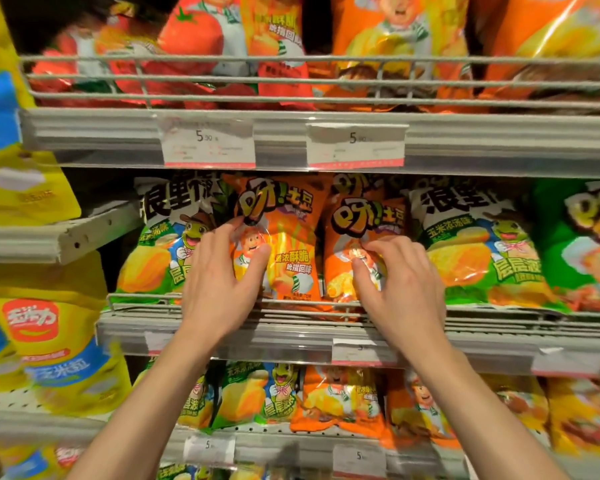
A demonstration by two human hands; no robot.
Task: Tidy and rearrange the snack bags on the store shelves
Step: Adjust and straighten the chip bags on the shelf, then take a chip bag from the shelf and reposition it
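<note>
A: Where are the hands?

B: Both are on the middle shelf (291,327). The left hand (219,285) has its fingers (222,230) spread wide round the left edge of an orange bag (288,244), thumb pressed on its front.

A: And the right?

B: The right hand (406,289) has its fingers (378,245) curled narrow, pinching the crinkled front of a second orange bag (347,237), which stands upright just beside the first one.

A: What flanks them?

B: A green corn bag (160,247) sits just outside the left fingers, and another green bag (478,254) just outside the right fingers. Above the fingertips two price tags (208,140) hang on the upper shelf edge, and more bags fill the shelf below the wrists.
</note>
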